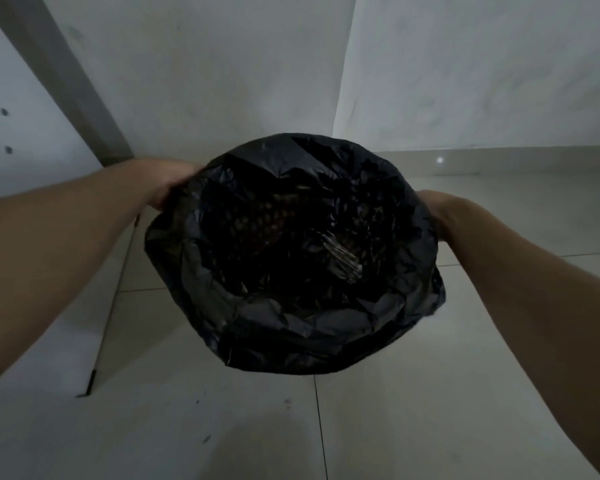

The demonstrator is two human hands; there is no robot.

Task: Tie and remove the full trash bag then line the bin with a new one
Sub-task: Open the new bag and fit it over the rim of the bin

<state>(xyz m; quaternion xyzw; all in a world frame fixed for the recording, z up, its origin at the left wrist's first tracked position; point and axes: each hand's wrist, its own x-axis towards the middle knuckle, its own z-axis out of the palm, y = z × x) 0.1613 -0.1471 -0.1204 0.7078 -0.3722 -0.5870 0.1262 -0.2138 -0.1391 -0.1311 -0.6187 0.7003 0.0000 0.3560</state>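
Black trash bag (291,327) sits between left hand (174,185) and right hand (435,211); plastic hides the fingers. Their grip cannot be told.

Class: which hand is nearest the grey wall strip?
The left hand, at the black bag below the grey strip; the right hand is across the bag.
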